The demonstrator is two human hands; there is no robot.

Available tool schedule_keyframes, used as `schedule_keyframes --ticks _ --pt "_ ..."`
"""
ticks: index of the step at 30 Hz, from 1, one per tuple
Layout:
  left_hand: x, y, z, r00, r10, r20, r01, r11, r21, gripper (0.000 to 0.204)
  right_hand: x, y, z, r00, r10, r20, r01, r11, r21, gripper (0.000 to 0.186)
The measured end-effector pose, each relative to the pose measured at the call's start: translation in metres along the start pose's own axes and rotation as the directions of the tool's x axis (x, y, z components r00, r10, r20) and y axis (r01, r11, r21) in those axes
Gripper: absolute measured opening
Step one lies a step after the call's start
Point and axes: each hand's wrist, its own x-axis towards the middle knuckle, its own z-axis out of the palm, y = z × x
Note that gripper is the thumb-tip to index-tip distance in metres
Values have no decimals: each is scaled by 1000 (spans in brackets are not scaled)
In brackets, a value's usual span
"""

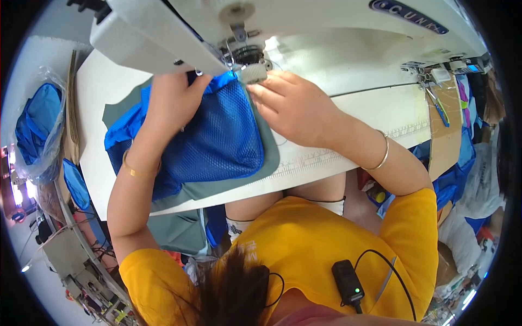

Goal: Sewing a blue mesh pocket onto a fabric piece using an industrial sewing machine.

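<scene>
Head view, looking down. Blue mesh fabric on the left part of the white surface, near its front edge and left edge. Strong blue, fine netted weave, slight sheen; rounded corner toward the front edge, bunched and creased on its left side. Grey-green cloth beneath it, matt and smooth, showing as a border on the right and again at the upper left.

My left hand lies over the fabric's far part, thumb spread away from the palm. Its other fingers run out of sight by the head of the sewing machine, so I can't say whether they pinch anything. My right hand rests at the right border of the cloth, fingers close together and bent, tips just beside a pale knob. Thumb hidden; whether cloth is gripped there, I can't tell.

Hard to make out: the far edge of the fabric goes in under the machine head, needle and stitching point covered. My left forearm crosses the mesh and hides a strip of it. More grey-green material below the front edge; whether it joins the piece above is unclear
</scene>
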Motion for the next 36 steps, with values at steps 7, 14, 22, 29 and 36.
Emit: schedule_keyframes --ticks 7,14,22,29,36 --pt "-116 57 6 716 675 178 -688 640 342 38 -1 3 7 1000 2 17 -2 1000 11 15" --pt "-111 62 -1 666 739 101 -687 556 468 23 -3 3 2 999 -27 42 29 997 -66 9" --pt "-110 78 9 669 733 123 -698 564 441 13 24 -46 -42 685 564 462 -661 212 720 25" --pt "-96 103 -18 801 555 224 -599 747 290 31 31 -42 -23 273 334 902 -767 -491 413 23" --pt "-54 56 8 912 394 116 -401 796 454 41 37 -46 -34 240 349 906 -757 -517 400 20"
